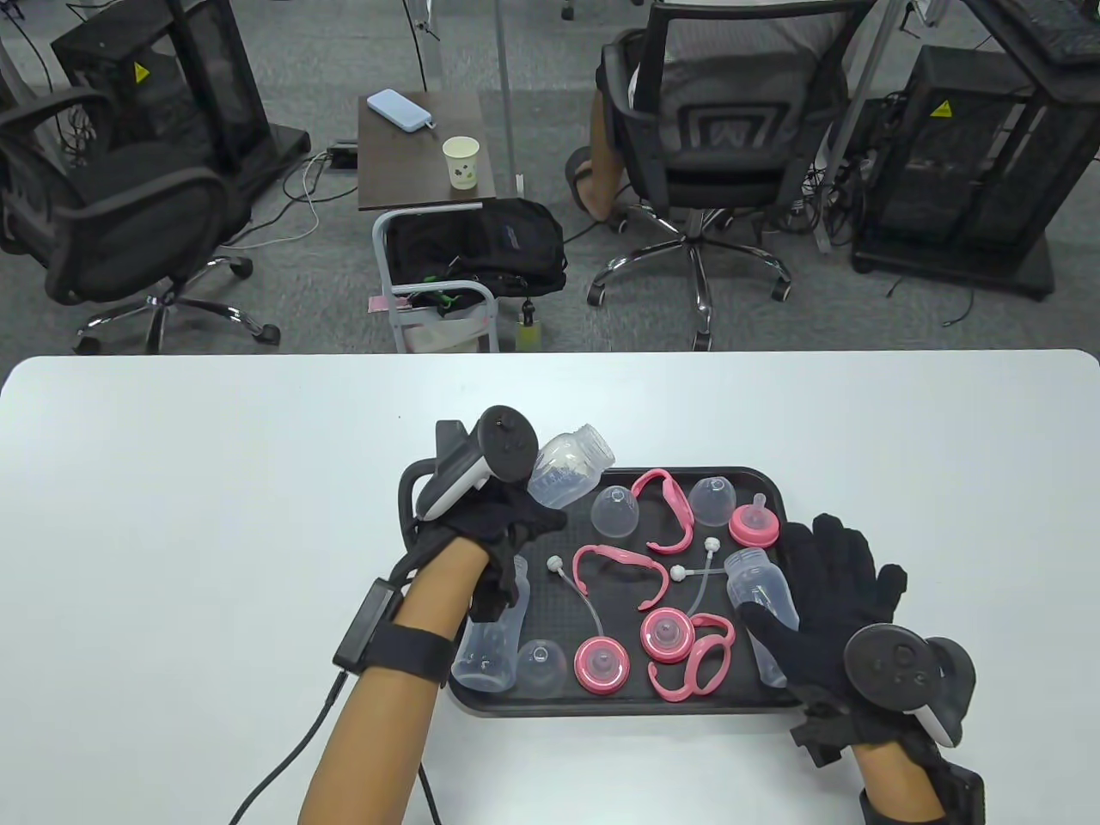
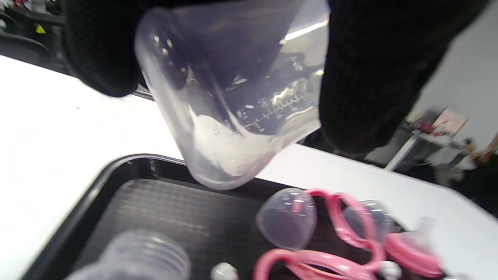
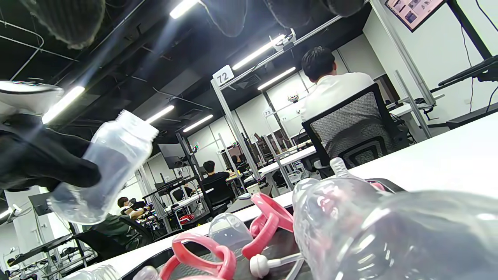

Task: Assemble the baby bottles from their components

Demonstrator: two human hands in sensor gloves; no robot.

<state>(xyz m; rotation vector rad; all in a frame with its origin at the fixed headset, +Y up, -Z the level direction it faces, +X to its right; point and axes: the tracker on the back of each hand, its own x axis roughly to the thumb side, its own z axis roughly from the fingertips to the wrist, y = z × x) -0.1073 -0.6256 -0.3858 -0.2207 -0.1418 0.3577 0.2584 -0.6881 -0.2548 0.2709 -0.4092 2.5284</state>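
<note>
My left hand (image 1: 524, 516) grips a clear bottle body (image 1: 569, 468) and holds it tilted in the air over the far left corner of the black tray (image 1: 601, 706). In the left wrist view its fingers (image 2: 369, 77) clasp the bottle (image 2: 233, 128) from both sides. My right hand (image 1: 795, 584) is spread open at the tray's right side, thumb against a second clear bottle (image 1: 756, 584) that lies there; it fills the right wrist view (image 3: 389, 233). A third bottle (image 1: 494, 640) lies at the tray's left. Pink collars with nipples (image 1: 601, 663), pink handles (image 1: 619, 571), clear caps (image 1: 614, 511) and straws (image 1: 593, 614) lie loose in the tray.
The tray sits near the front middle of a white table (image 1: 215, 516). Office chairs (image 1: 713, 129) and a small side table with a paper cup (image 1: 461, 163) stand beyond the far edge.
</note>
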